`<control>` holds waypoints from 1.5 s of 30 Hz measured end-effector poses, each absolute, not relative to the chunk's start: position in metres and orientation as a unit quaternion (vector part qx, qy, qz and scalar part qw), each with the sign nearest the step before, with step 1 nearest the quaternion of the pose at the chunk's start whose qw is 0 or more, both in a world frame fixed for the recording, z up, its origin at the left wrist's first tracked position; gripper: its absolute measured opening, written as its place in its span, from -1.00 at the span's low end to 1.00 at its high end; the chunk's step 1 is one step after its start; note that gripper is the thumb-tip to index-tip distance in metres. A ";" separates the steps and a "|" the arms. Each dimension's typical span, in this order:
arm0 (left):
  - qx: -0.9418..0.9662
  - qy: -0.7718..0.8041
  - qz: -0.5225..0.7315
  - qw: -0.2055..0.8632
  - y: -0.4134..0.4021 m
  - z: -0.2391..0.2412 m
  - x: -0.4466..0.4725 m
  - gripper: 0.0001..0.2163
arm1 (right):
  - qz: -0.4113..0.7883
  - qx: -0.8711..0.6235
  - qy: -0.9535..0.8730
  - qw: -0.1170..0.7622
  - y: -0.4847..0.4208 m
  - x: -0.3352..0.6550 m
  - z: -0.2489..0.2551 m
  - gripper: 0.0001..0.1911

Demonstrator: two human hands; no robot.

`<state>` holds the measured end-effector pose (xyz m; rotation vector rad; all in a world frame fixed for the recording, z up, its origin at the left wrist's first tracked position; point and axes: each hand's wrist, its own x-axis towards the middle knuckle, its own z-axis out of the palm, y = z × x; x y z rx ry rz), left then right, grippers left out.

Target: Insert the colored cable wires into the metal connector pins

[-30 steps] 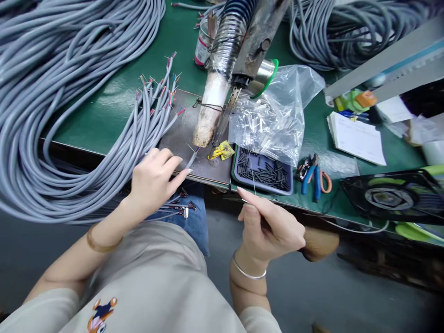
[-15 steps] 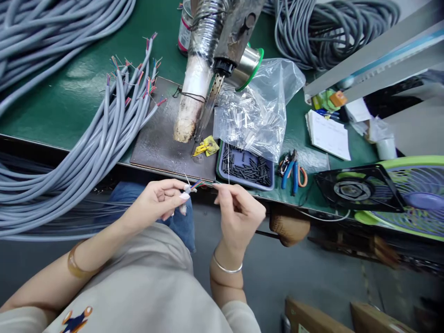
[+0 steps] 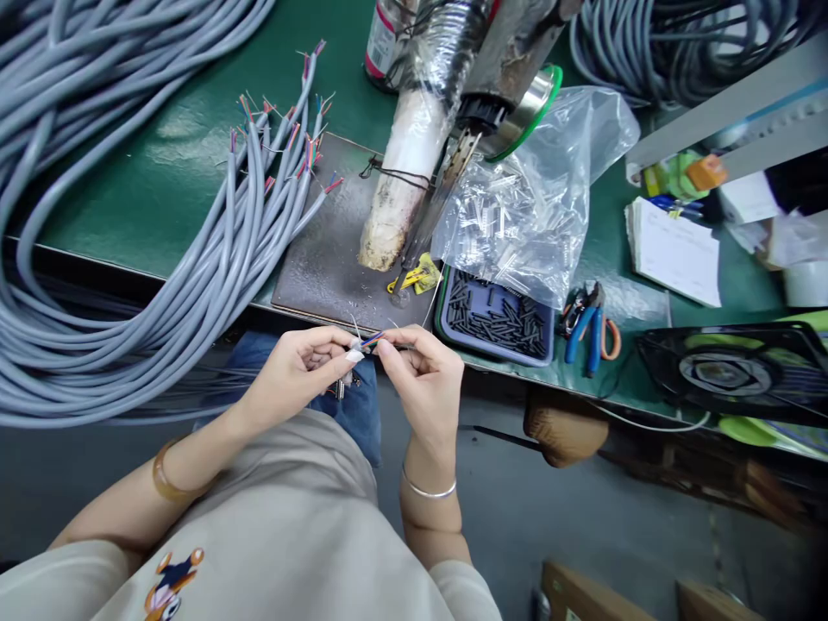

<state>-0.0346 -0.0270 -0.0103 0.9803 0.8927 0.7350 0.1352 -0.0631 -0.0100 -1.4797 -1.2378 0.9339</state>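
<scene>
My left hand (image 3: 314, 366) is closed in a pinch at the near edge of the bench, around the base of a small bundle of coloured wires (image 3: 371, 341). A small metallic piece (image 3: 340, 389) shows below those fingers, too covered to name. From the other side, my right hand (image 3: 423, 371) pinches the same wires between thumb and forefinger. A thin strand of solder wire (image 3: 435, 298) runs down towards the right hand; whether it is held cannot be seen. Both hands are close together above my lap.
Grey cables (image 3: 223, 233) with stripped ends lie left. A soldering iron (image 3: 440, 200) points down over a dark board (image 3: 310, 267). Right of it are a purple tray (image 3: 495, 343) of black sleeves, a plastic bag (image 3: 549, 198), blue-handled cutters (image 3: 587, 332) and a fan (image 3: 724, 373).
My right hand has moved left, close to my left hand, and its fingertips now reach the coloured wires. The view has shifted, so the bench things appear further right.
</scene>
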 end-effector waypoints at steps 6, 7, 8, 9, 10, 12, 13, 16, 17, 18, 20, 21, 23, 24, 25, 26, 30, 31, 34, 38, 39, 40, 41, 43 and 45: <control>0.398 0.355 0.282 0.798 -0.021 -0.008 -0.037 -0.76 | 0.423 -0.583 -0.485 0.497 -0.057 0.133 -0.010 -0.82; 0.387 0.351 0.282 0.804 -0.020 -0.008 -0.037 -0.77 | 0.422 -0.583 -0.486 0.496 -0.056 0.133 -0.010 -0.81; 0.379 0.348 0.285 0.808 -0.020 -0.009 -0.037 -0.78 | 0.417 -0.588 -0.489 0.492 -0.056 0.133 -0.011 -0.80; 0.373 0.348 0.290 0.810 -0.019 -0.010 -0.037 -0.79 | 0.405 -0.595 -0.492 0.489 -0.056 0.133 -0.012 -0.80; 0.367 0.350 0.295 0.810 -0.019 -0.011 -0.036 -0.80 | 0.386 -0.605 -0.495 0.489 -0.057 0.133 -0.012 -0.81; 0.360 0.355 0.304 0.808 -0.019 -0.012 -0.035 -0.81 | 0.328 -0.626 -0.502 0.498 -0.060 0.132 -0.013 -0.82; 0.358 0.356 0.307 0.807 -0.019 -0.013 -0.035 -0.82 | 0.295 -0.633 -0.507 0.504 -0.062 0.132 -0.014 -0.80; 0.357 0.355 0.312 0.805 -0.019 -0.013 -0.034 -0.82 | 0.224 -0.636 -0.540 0.503 -0.068 0.132 -0.013 -0.76; 0.359 0.355 0.313 0.805 -0.019 -0.013 -0.034 -0.81 | 0.213 -0.632 -0.554 0.498 -0.069 0.131 -0.013 -0.76; 0.362 0.355 0.314 0.803 -0.018 -0.013 -0.035 -0.81 | 0.204 -0.625 -0.570 0.493 -0.070 0.131 -0.012 -0.76; 0.368 0.355 0.316 0.799 -0.018 -0.013 -0.035 -0.80 | 0.187 -0.605 -0.603 0.485 -0.070 0.131 -0.011 -0.75; 0.371 0.355 0.316 0.798 -0.018 -0.013 -0.035 -0.80 | 0.175 -0.594 -0.618 0.483 -0.070 0.131 -0.011 -0.73; 0.368 0.354 0.316 0.799 -0.018 -0.014 -0.035 -0.79 | 0.150 -0.581 -0.641 0.478 -0.069 0.131 -0.011 -0.71; 0.365 0.354 0.315 0.801 -0.018 -0.014 -0.035 -0.79 | 0.139 -0.580 -0.648 0.474 -0.069 0.131 -0.011 -0.70; 0.361 0.354 0.314 0.804 -0.018 -0.015 -0.035 -0.78 | 0.130 -0.580 -0.653 0.469 -0.069 0.131 -0.011 -0.69; 0.358 0.354 0.313 0.806 -0.018 -0.015 -0.035 -0.78 | 0.123 -0.580 -0.658 0.465 -0.068 0.131 -0.011 -0.69; 0.349 0.354 0.311 0.810 -0.018 -0.014 -0.034 -0.77 | 0.078 -0.572 -0.685 0.444 -0.068 0.132 -0.012 -0.67; 0.348 0.354 0.311 0.810 -0.019 -0.014 -0.034 -0.77 | 0.061 -0.571 -0.694 0.434 -0.068 0.132 -0.013 -0.66; 0.350 0.355 0.314 0.808 -0.019 -0.013 -0.033 -0.77 | 0.019 -0.576 -0.709 0.406 -0.069 0.133 -0.014 -0.65; 0.360 0.356 0.314 0.804 -0.020 -0.013 -0.034 -0.76 | 0.037 -0.578 -0.698 0.420 -0.069 0.135 -0.015 -0.69; 0.363 0.356 0.311 0.803 -0.020 -0.013 -0.034 -0.76 | 0.053 -0.580 -0.690 0.428 -0.070 0.136 -0.016 -0.71; 0.367 0.358 0.309 0.801 -0.020 -0.014 -0.034 -0.76 | 0.070 -0.584 -0.681 0.436 -0.070 0.136 -0.016 -0.73; 0.370 0.360 0.305 0.800 -0.020 -0.014 -0.034 -0.76 | 0.085 -0.590 -0.670 0.442 -0.070 0.136 -0.016 -0.76; 0.377 0.366 0.301 0.796 -0.020 -0.015 -0.034 -0.75 | 0.105 -0.608 -0.647 0.449 -0.071 0.135 -0.015 -0.86; 0.383 0.372 0.300 0.790 -0.020 -0.015 -0.034 -0.73 | 0.115 -0.624 -0.631 0.446 -0.072 0.134 -0.014 -0.94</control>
